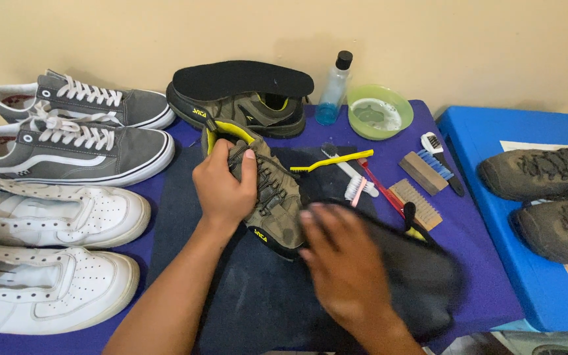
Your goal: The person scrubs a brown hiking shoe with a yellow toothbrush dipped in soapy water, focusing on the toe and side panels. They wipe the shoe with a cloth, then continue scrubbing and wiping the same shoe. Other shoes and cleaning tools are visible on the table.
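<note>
1. The left hand (223, 187) gripped the olive hiking shoe (265, 190) over its laces and tongue, pinning it to the dark mat (185, 217) in the middle of the bench (468, 263).
2. The right hand (343, 263) was blurred with motion and closed on a dark cloth (422, 276) just beside the shoe's toe.
3. Judged from this, the step in hand was wiping the toe and side of the shoe with the cloth while the other hand held it firm.
4. The next move would call for a steady grip on the shoe, turned so that its unwiped side meets the cloth.
5. Its mate (258, 112) sat behind with a black insole (241, 77) laid on top.
6. Brushes, among them a yellow-handled brush (333, 161) and a wooden brush (417, 204), lay to the right, near a green bowl (380, 112) and a clear bottle (334, 89).
7. Grey sneakers (73, 141) and white sneakers (54, 250) lined the left; another brown pair (547, 197) stood on a blue stool (527, 131).
</note>
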